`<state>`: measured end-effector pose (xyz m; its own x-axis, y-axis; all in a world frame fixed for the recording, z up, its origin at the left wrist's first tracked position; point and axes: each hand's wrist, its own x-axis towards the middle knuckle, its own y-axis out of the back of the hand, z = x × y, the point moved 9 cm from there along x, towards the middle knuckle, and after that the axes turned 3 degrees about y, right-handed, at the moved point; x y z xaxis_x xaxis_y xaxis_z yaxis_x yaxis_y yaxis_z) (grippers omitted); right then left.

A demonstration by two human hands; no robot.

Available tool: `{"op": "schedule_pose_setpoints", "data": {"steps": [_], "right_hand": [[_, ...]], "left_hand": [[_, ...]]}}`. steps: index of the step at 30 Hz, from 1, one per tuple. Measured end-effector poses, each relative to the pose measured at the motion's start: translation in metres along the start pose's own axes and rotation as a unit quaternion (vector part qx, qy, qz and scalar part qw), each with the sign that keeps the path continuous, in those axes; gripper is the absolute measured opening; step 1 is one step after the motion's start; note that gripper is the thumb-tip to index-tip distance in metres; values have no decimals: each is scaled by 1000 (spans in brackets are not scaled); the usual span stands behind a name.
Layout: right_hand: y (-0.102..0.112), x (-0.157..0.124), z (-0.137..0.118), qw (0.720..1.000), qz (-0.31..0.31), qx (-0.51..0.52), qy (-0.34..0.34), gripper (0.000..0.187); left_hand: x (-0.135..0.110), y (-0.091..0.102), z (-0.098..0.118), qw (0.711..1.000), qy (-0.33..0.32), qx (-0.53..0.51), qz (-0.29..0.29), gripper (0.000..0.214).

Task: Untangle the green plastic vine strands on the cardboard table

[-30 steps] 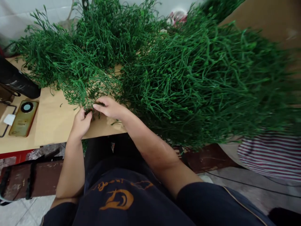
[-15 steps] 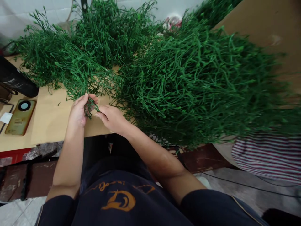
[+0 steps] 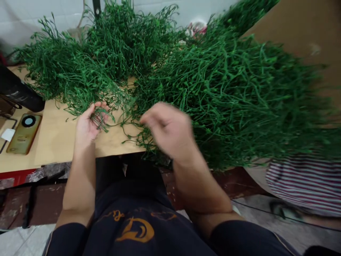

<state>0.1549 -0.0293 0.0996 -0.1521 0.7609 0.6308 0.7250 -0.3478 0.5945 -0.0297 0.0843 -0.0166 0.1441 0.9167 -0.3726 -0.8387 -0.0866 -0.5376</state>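
My left hand (image 3: pixel 87 122) is curled around a small bunch of thin green stems (image 3: pixel 99 119), their lower ends poking out over the palm and the leafy tops lying beyond the fingers. My right hand (image 3: pixel 172 131), blurred by motion, is over the near left edge of a large heap of green stems (image 3: pixel 218 85). Its thumb and fingers are drawn together in a pinch; whatever is between them cannot be made out. A few loose stems (image 3: pixel 129 137) lie on the brown board (image 3: pixel 61 138) between the two hands.
More green stems (image 3: pixel 128 39) are piled along the back by the tiled wall. At left are a black bottle (image 3: pixel 21 89) and a phone (image 3: pixel 23 135). A brown cardboard sheet (image 3: pixel 301 28) stands at right. A striped garment (image 3: pixel 303 185) shows at lower right.
My right hand has come away from the left hand and moved right, to the edge of the large heap. My left hand still holds its bunch and has shifted slightly left.
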Motion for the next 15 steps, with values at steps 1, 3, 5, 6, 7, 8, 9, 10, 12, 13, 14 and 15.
{"op": "schedule_pose_setpoints", "data": {"steps": [1,3,5,6,7,8,9,10,12,13,14,15], "right_hand": [[35,3,22,994,78,-64,-51,29],[90,1,55,959,168,-179,-138,38],[120,-4,62,931,224,-232,-169,64],[123,-6,57,924,242,-246,-167,72],[118,-6,47,923,252,-250,-151,70],[102,-3,36,932,234,-244,-129,61],[75,3,23,948,188,-237,-94,52],[42,9,16,967,116,-212,-79,46],[-20,17,13,983,14,-158,-88,41],[-48,19,17,984,-37,-134,-110,38],[-71,19,24,980,-86,-111,-138,35],[-89,19,29,975,-126,-93,-156,31]], "left_hand": [[-2,-1,-4,1000,7,5,4,18],[-3,-1,-11,1000,16,13,13,19],[-1,-2,-15,1000,16,19,10,21],[0,-5,-16,1000,14,20,1,23],[1,-7,-17,1000,10,21,-7,24],[2,-10,-18,1000,8,22,-16,25],[2,-14,-20,999,6,22,-26,25],[2,-17,-21,999,6,24,-35,25],[2,-22,-25,998,6,30,-48,24],[2,-24,-26,998,5,34,-52,23],[1,-25,-27,998,4,38,-55,21],[1,-26,-28,998,4,41,-56,20]]}}
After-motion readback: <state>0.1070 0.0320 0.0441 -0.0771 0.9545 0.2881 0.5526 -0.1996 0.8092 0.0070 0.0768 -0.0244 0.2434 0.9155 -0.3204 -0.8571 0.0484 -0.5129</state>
